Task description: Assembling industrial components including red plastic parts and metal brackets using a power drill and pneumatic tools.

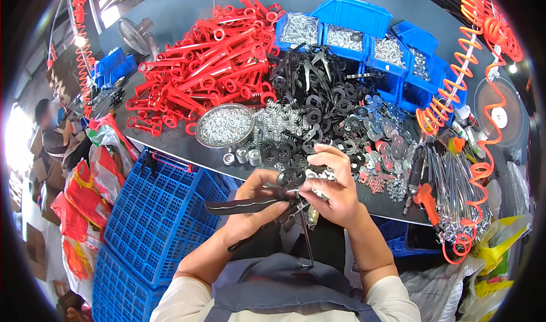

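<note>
My left hand [250,208] grips a black flat blade-like part [239,205] that sticks out to the left, with a thin black arm hanging below it. My right hand [333,188] pinches a small metal piece at the joint of that part, just under a black round wheel piece [292,177]. Both hands meet at the near edge of the grey worktable [176,140]. Behind them lie black rings and plastic parts [318,94] and silver washers [375,128].
A heap of red plastic handles [210,60] covers the table's left. A round metal bowl of screws [224,126] stands ahead. Blue bins of screws [352,34] line the back. A powered screwdriver with orange coiled hose [424,194] lies right. Blue crates [153,214] stand at my left.
</note>
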